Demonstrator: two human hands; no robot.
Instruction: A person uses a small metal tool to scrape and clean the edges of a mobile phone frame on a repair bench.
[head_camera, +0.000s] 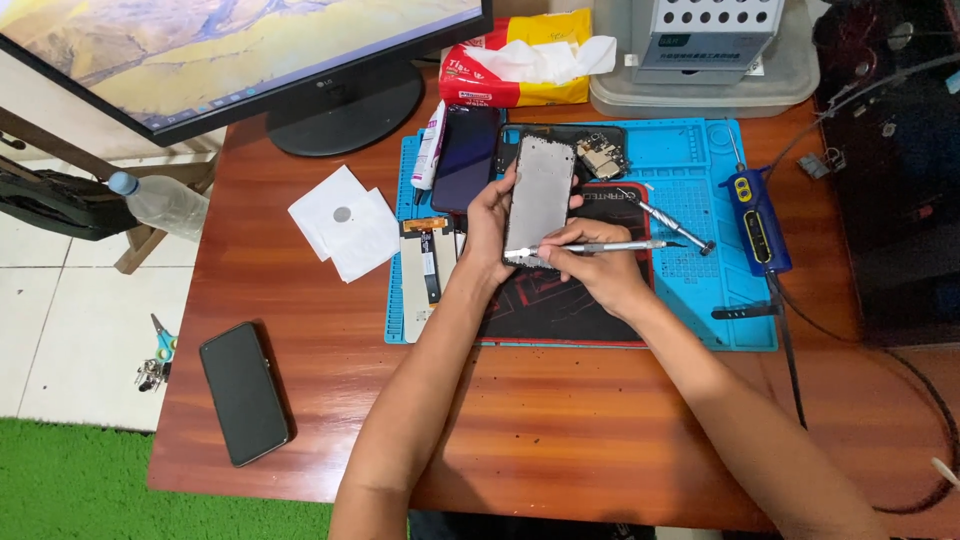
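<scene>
Both forearms come in from the bottom edge and meet over the blue silicone repair mat (700, 290) on the reddish wooden table (560, 420). The left hand (488, 225) is wrapped around the left edge of a grey rectangular phone frame with its back off (540, 195), holding it tilted up off the mat, thumb on the near side and fingers curled behind it, so I can't really see how those are set. The right hand (598, 262) is palm-down with the wrist bent in, fingers bunched together and pinching a slim silver metal hand tool (610, 246) like a pen. The tool lies nearly level, its tip touching the bottom edge of the frame.

Around them: a dark glass phone screen panel (468, 155) lying just left of the frame on the mat, a small circuit board (601, 156) above it, a second silver screwdriver (675, 226) to the right, and a blue and yellow soldering handpiece (757, 215) further right. A black smartphone (243, 392) sits face up well apart, near the table's left front corner.
</scene>
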